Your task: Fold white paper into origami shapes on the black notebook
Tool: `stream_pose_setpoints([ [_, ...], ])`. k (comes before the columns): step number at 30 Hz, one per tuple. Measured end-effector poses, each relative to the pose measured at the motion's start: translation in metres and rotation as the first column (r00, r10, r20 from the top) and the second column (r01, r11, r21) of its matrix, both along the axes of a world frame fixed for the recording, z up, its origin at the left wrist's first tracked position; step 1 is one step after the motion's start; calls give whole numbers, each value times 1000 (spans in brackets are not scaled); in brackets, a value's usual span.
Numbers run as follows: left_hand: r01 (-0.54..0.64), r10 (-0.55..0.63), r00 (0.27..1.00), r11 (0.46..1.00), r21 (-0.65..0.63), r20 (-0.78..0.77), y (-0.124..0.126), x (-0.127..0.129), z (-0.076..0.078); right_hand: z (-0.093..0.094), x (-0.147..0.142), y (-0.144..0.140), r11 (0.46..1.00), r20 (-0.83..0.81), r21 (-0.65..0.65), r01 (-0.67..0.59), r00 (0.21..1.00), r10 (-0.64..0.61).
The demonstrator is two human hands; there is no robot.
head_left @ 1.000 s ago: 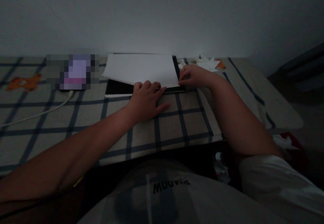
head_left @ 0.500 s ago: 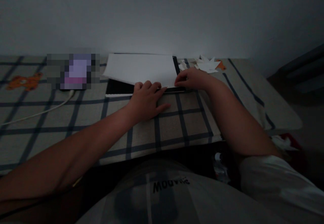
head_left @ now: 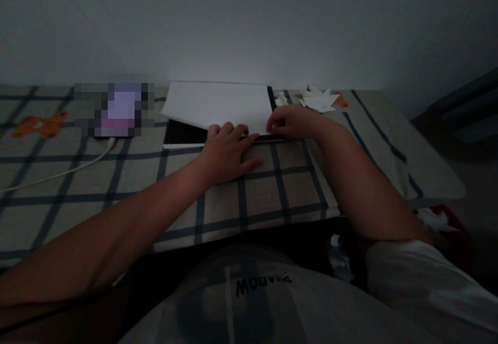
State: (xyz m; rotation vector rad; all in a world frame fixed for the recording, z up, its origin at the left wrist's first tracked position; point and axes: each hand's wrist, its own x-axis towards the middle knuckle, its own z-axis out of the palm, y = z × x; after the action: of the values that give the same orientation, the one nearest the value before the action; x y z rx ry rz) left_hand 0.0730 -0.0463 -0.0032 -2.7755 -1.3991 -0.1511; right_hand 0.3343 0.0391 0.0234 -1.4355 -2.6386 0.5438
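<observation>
A sheet of white paper [head_left: 220,102] lies over a flat black thing with a pale front edge, perhaps a folder or notebook [head_left: 182,134]. The paper's left front corner stands lifted off the black surface. My left hand [head_left: 227,152] lies palm down with its fingers stretched out, fingertips on the front edge of the paper. At the right front corner, my right hand [head_left: 290,121] is curled, with thumb and fingertips pinched together at the paper's edge. The dim light hides exactly how much paper is between them.
White paper cutouts [head_left: 321,100] and a bit of orange lie behind my right hand. On the left are a blurred phone [head_left: 119,110] with a white cable [head_left: 78,167] and an orange cutout [head_left: 41,125]. A checked cloth covers the table, against a wall. Below sits a bottle [head_left: 340,258].
My right fingertips have shifted very slightly left along the paper's edge. The left hand stays in place on the paper; the whole view has moved a little.
</observation>
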Motion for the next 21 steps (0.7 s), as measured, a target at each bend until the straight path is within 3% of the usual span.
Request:
stream_pose_setpoints([
  [5,9,-9,1000,1000,10,-2,2,-1,-1,0,-3,-2,990,11,62,-130,991,130],
  [11,10,-10,999,1000,8,-30,3,0,1,-1,-4,-6,985,-9,69,-157,987,158],
  [16,5,-5,999,1000,-3,-40,2,0,4,4,-1,-8,991,38,51,-128,991,126],
  [21,4,-4,1000,1000,-3,-30,2,0,3,12,4,-11,1000,69,25,16,997,-17],
])
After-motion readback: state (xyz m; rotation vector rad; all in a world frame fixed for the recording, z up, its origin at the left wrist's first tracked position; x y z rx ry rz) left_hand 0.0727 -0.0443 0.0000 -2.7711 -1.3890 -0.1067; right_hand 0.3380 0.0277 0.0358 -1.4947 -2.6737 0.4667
